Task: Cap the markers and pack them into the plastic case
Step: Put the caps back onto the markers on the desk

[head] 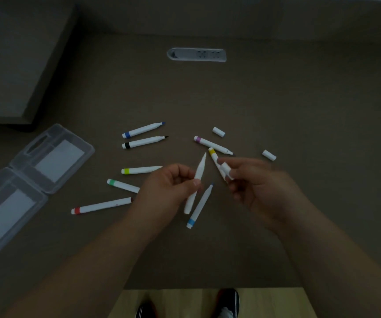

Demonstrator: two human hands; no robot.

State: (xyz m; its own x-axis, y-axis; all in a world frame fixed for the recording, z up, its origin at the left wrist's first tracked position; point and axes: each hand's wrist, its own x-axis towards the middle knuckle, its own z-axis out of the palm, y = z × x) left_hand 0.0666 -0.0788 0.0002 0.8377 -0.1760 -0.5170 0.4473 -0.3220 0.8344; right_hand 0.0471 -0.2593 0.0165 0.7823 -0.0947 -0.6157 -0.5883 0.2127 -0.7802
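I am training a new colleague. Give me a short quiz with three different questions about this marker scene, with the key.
1. True or false: the plastic case lies open.
2. Which hand holds a white cap?
A. left hand
B. right hand
3. Fill in: the marker beside the blue-banded marker has a ____ band.

Key: 1 true; 2 B; 3 black

left hand [170, 184] pinching marker [196, 184], right hand [256, 180] holding cap [227, 171]
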